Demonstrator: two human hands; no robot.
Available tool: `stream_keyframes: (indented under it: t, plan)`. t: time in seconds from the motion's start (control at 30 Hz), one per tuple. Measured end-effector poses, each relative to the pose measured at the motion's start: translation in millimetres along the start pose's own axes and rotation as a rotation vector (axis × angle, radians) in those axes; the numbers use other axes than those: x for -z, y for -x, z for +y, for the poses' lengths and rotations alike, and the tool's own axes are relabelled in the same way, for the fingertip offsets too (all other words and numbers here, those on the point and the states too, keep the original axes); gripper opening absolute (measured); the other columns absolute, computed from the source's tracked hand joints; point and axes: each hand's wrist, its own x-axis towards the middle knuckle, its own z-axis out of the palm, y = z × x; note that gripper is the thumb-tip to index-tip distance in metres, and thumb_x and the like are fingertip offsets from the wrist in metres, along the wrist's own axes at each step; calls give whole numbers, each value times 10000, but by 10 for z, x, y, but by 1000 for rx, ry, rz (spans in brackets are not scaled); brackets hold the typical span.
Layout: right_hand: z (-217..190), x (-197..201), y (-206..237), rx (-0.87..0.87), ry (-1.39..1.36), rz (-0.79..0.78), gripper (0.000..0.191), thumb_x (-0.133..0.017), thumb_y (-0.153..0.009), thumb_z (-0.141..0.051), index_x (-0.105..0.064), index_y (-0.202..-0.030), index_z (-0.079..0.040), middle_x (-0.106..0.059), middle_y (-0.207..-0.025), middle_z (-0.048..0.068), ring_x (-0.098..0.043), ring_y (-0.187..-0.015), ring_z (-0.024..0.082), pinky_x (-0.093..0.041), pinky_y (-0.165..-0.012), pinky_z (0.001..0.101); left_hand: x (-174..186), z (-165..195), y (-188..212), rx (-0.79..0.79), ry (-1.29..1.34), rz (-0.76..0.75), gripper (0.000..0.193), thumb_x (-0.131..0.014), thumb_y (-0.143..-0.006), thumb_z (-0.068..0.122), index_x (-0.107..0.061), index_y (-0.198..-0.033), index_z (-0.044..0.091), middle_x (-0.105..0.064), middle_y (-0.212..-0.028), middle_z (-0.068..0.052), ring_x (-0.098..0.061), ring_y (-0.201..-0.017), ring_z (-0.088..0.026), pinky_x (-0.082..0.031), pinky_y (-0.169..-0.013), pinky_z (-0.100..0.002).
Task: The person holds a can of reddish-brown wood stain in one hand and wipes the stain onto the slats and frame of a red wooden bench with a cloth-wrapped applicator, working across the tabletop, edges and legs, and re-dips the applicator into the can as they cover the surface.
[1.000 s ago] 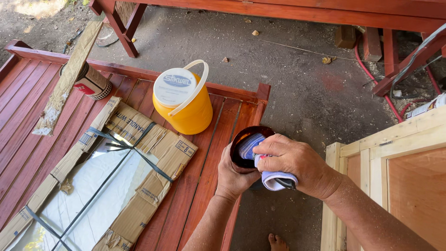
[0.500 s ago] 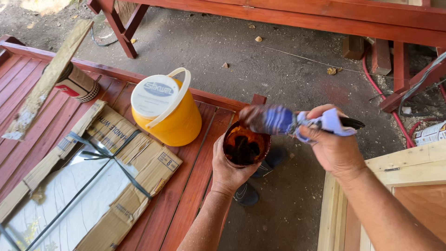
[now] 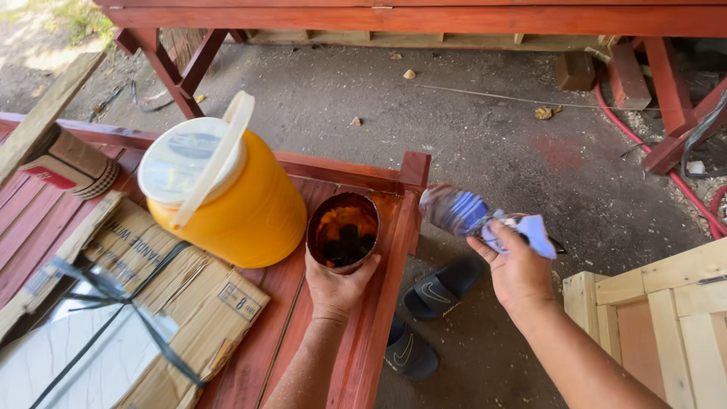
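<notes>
While the left hand [image 3: 335, 284] cupped the open tin can [image 3: 343, 230] from below, its fingers wrapped round the lower wall, the can sat over the red-stained wooden panel [image 3: 379, 318] with its mouth up and a dark orange liquid showing inside. And over on the other side, the right hand [image 3: 517, 270] was closed round a wad of pale bluish cloth [image 3: 530, 231], and a blurred blue-purple bundle [image 3: 453, 210] stuck out past the fingertips toward the can! Bundle and can were apart, with the panel's corner post [image 3: 415, 168] between and behind them. What the bundle was, the blur hid. Just left of the left-hand fingers stood a yellow jug [image 3: 242, 212] with a white lid and handle, close beside the can. Further left of that lay a cardboard-wrapped, strapped package [image 3: 144, 303], and a roll of brown tape [image 3: 72, 163] beyond it. Below the right-hand fingers, on the gravelly ground, lay two dark sandals [image 3: 443, 284]. To the right of that wrist stood a pale wooden crate [image 3: 666, 303].
</notes>
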Motion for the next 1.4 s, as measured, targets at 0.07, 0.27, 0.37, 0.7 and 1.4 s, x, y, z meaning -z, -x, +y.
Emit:
stream_keyframes:
  t: [0.07,0.27,0.37,0.7,1.4]
  plan:
    - [49,-10,31,200,275,-45,219,-724,-863,-21,-589,-1011,-110,-668,-1011,39,-688,-916,213,-629,-819,459,-60,-120,-56,45,102,-27,838,-943,-620,140,-509,-1323,2,-663,-1253,-118,-670,-1154,-230,-563,-985,-344]
    - [84,-134,96,860,865,-296,259,-804,-813,-26,-636,-1006,-65,-724,-1098,91,-715,-976,192,-550,-886,296,-214,-305,-266,241,478,-108,894,-883,-589,131,-396,-1335,58,-626,-1265,-86,-716,-1070,-236,-628,-906,-338]
    - [119,-198,62,972,851,-359,284,-813,-783,-22,-642,-1004,-75,-718,-1121,111,-717,-1003,208,-553,-884,311,-208,-376,-337,-15,205,-100,886,-931,-605,149,-451,-1338,15,-637,-1292,-126,-661,-1160,-250,-545,-1000,-351]
    - [-9,-366,-20,1162,926,-673,271,-771,-773,-8,-691,-1022,-82,-735,-1139,123,-732,-1020,259,-576,-885,344,-214,-510,-421,-150,175,-112,870,-929,-624,209,-486,-1347,10,-664,-1293,-109,-654,-1191,-223,-525,-1041,-350]
    - [898,109,-168,1243,848,-386,335,-751,-795,32,-615,-1073,-97,-649,-1179,158,-687,-1052,303,-561,-899,357,-203,-520,-439,-183,161,-105,890,-940,-624,229,-479,-1352,6,-653,-1308,-117,-647,-1205,-236,-511,-1063,-355]
